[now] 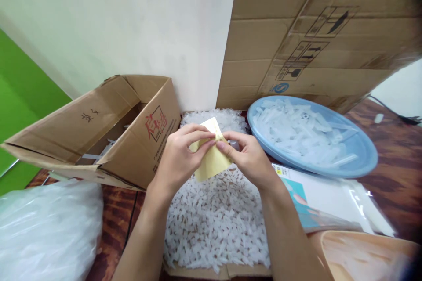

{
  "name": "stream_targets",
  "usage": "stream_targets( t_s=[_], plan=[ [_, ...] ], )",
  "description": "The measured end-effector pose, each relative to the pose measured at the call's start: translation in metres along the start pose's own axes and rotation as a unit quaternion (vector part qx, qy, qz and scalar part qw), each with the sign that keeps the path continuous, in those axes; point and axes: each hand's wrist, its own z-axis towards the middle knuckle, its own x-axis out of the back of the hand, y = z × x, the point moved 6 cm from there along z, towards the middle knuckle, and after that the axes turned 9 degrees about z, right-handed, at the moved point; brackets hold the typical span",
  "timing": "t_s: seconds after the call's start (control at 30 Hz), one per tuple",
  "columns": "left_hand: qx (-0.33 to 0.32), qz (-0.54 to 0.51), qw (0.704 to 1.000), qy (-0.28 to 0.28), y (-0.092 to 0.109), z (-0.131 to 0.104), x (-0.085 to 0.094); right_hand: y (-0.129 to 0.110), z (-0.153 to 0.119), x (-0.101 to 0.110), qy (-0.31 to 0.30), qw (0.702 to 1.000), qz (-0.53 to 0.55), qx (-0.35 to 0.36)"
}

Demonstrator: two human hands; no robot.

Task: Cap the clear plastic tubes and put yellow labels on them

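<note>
A pale yellow sheet of paper point(212, 164) is held up in the middle of the view, tilted. Its left upper part is pinched between the thumb and fingers of my left hand point(183, 153). My right hand point(245, 153) grips the same sheet from the right, thumb on its face near the other thumb. Both hands are closed and their fingertips nearly meet. Beneath them lies a wide spread of small translucent white plastic pieces point(217, 224) on cardboard point(227, 271). Behind the hands is a heap of clear pieces point(227, 116).
An open cardboard box point(132, 149) stands at the left, above a bulging white plastic bag point(49, 228). On the right are a blue basin point(369, 153) of clear strips, a flat packet point(329, 202) and an orange tub point(316, 239). A large carton point(257, 44) stands behind.
</note>
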Motion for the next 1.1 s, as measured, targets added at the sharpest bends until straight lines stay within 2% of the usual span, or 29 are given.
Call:
stream_targets(
  t_s=[0.2, 0.4, 0.53, 0.77, 1.1],
  plan=[
    [0.038, -0.043, 0.998, 0.009, 0.001, 0.001, -0.001, -0.002, 0.0, 0.001, 0.009, 0.998, -0.045, 0.038],
    [0.025, -0.029, 0.999, 0.022, 0.004, 0.0, 0.001, -0.005, -0.001, 0.001, 0.007, 0.997, -0.065, 0.039],
    [0.009, -0.016, 1.0, 0.007, 0.005, 0.0, 0.001, -0.011, -0.002, 0.002, 0.017, 0.993, -0.1, 0.063],
    [0.0, -0.014, 1.0, -0.013, 0.004, 0.001, 0.0, -0.016, -0.002, 0.001, 0.0, 0.986, -0.134, 0.095],
    [-0.012, 0.001, 0.999, -0.041, 0.003, 0.0, -0.005, -0.016, -0.002, 0.001, 0.003, 0.988, -0.124, 0.097]
  ],
)
